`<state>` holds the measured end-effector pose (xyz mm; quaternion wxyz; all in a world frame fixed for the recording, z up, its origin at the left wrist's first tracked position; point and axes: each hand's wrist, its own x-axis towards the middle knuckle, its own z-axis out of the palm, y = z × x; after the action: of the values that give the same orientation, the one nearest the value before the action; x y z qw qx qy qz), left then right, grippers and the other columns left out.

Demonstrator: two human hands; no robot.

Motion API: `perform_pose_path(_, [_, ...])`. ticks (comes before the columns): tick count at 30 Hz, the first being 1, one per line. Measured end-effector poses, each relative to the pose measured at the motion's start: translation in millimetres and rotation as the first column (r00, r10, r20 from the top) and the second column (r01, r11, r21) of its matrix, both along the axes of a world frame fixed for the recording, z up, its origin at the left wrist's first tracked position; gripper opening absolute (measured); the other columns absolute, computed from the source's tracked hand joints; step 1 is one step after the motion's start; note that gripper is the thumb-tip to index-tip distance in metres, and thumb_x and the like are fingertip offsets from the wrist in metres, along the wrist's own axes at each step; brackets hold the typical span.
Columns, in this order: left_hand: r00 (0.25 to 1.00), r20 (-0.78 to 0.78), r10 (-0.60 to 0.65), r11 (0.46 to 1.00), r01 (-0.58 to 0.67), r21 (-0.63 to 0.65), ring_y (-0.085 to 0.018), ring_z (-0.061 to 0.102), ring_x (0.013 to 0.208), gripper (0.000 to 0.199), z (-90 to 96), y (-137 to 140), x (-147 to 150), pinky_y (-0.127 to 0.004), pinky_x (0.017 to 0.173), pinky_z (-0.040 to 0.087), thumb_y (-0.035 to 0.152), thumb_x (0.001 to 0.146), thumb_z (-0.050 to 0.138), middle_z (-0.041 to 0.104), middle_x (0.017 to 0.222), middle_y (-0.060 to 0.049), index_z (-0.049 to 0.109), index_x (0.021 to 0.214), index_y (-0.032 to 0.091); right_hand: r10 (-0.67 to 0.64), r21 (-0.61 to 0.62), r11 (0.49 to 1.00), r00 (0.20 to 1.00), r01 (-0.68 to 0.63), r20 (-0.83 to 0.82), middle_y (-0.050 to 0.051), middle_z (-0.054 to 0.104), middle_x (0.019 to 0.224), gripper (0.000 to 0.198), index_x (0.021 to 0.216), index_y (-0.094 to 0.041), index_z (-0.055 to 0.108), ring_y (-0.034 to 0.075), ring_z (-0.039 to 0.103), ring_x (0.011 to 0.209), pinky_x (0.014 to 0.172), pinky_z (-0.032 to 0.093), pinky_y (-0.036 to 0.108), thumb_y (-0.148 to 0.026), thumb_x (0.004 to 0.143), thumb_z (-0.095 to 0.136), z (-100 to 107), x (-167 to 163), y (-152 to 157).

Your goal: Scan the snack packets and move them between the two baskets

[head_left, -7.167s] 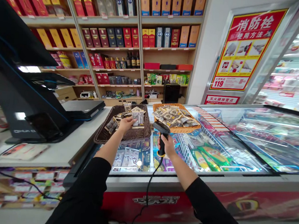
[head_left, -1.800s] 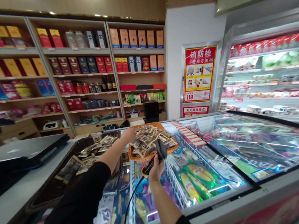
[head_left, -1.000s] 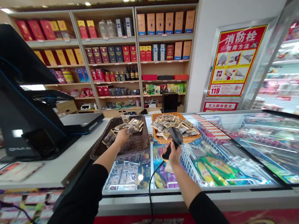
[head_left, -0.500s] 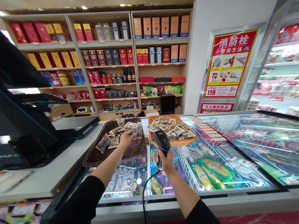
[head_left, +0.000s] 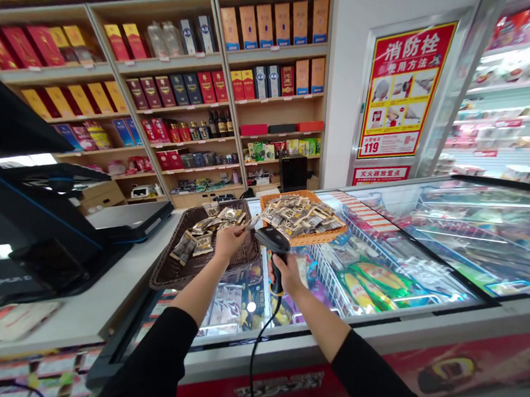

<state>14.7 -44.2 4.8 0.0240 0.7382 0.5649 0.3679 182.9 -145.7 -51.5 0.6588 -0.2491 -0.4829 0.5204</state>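
Observation:
My right hand (head_left: 288, 272) is wrapped round the grip of a black barcode scanner (head_left: 271, 239), whose cord hangs down over the freezer front. My left hand (head_left: 230, 241) pinches a small snack packet (head_left: 254, 221) just in front of the scanner's head. Beneath that hand is a dark brown woven basket (head_left: 160, 274) with several brown-and-cream packets (head_left: 205, 224) in it. Behind the scanner, an orange woven basket (head_left: 326, 236) holds a heap of similar packets (head_left: 298, 213).
Both baskets rest on the glass top of a chest freezer (head_left: 375, 314) full of bagged goods. To the left, a black checkout machine with a flat scale plate (head_left: 128, 212) stands on a white counter (head_left: 87, 294). Shelves (head_left: 276, 58) of boxed goods line the back.
My left hand has lifted a packet from the dark basket and moved right, towards the scanner. The scanner has swung left, its head now pointing at the packet. The view has shifted slightly.

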Motion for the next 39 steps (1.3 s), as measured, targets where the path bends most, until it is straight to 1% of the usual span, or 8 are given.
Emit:
perform_pose_path(8, [0.998,0.07,-0.003,1.0,0.005,-0.026,-0.018,0.069,0.085,0.029,-1.6,1.6,-1.6,-0.024,0.077,0.05,0.031,0.077,0.065,0.075,0.092,-0.002,0.074,0.103,0.024,0.011,-0.015,1.0,0.999,-0.011,-0.043,-0.006,0.05,0.051,0.034,0.079,-0.019,0.052,0.008,0.043,0.033,0.032,0.032,0.02,-0.051,0.077,0.062,-0.9,2.0,-0.1])
perform_pose_path(12, [0.998,0.057,-0.003,1.0,0.004,-0.025,-0.019,0.069,0.085,0.028,-0.7,0.2,-1.4,-0.024,0.076,0.049,0.032,0.077,0.064,0.075,0.09,-0.002,0.074,0.102,0.023,0.014,-0.014,1.0,0.999,-0.015,-0.032,-0.006,0.051,0.051,0.034,0.079,-0.019,0.052,0.008,0.044,0.033,0.033,0.033,0.021,-0.052,0.077,0.062,-0.7,2.2,-0.3])
perform_pose_path(17, [0.998,0.055,0.008,0.999,-0.006,-0.033,-0.019,0.069,0.087,0.029,1.6,-1.2,-1.4,-0.024,0.077,0.048,0.03,0.08,0.062,0.075,0.094,-0.003,0.073,0.105,0.021,0.037,0.006,0.999,0.999,-0.036,-0.031,-0.006,0.051,0.052,0.036,0.082,-0.019,0.052,0.009,0.044,0.034,0.033,0.034,0.021,-0.053,0.077,0.062,-3.3,3.4,0.8])
perform_pose_path(23, [0.999,0.004,0.037,0.999,-0.037,-0.033,-0.019,0.067,0.095,0.029,4.5,-1.1,-2.7,-0.026,0.085,0.046,0.029,0.085,0.056,0.073,0.104,-0.005,0.07,0.109,0.021,0.021,0.034,0.999,1.0,-0.021,0.013,-0.005,0.051,0.05,0.038,0.082,-0.018,0.054,0.008,0.045,0.034,0.034,0.034,0.021,-0.055,0.078,0.059,-1.9,4.9,-1.4])
perform_pose_path(28, [0.998,-0.012,0.056,0.996,-0.057,-0.063,-0.019,0.067,0.094,0.031,3.9,2.2,-4.3,-0.027,0.085,0.047,0.027,0.086,0.054,0.073,0.103,-0.004,0.068,0.113,0.023,0.028,0.002,1.0,1.0,-0.028,0.013,-0.005,0.05,0.05,0.039,0.079,-0.018,0.054,0.008,0.044,0.034,0.034,0.034,0.021,-0.056,0.075,0.061,4.0,4.1,-4.8])
perform_pose_path(34, [0.997,-0.039,0.069,0.996,-0.071,-0.054,-0.019,0.067,0.097,0.031,2.0,1.7,-3.8,-0.026,0.087,0.047,0.027,0.086,0.054,0.073,0.105,-0.004,0.069,0.113,0.022,0.035,-0.012,0.999,0.999,-0.035,-0.005,-0.006,0.049,0.049,0.039,0.078,-0.017,0.054,0.008,0.043,0.033,0.033,0.032,0.02,-0.055,0.074,0.062,7.0,3.1,-7.7])
perform_pose_path(36, [0.996,-0.062,0.068,0.997,-0.07,-0.031,-0.019,0.066,0.101,0.031,3.9,0.3,-4.5,-0.026,0.089,0.046,0.026,0.087,0.053,0.071,0.109,-0.005,0.068,0.114,0.022,0.008,-0.004,1.0,1.0,-0.008,-0.012,-0.005,0.05,0.051,0.039,0.078,-0.018,0.054,0.008,0.044,0.034,0.034,0.033,0.021,-0.056,0.075,0.062,5.7,3.0,-7.4])
perform_pose_path(39, [0.989,-0.139,0.048,0.999,-0.045,0.024,-0.019,0.063,0.106,0.035,13.0,0.0,-4.7,-0.027,0.094,0.045,0.025,0.09,0.046,0.069,0.115,-0.005,0.065,0.12,0.022,-0.125,0.004,0.992,0.99,0.126,-0.069,-0.004,0.05,0.052,0.04,0.073,-0.019,0.052,0.008,0.044,0.035,0.035,0.034,0.022,-0.057,0.076,0.06,3.1,4.3,-2.4])
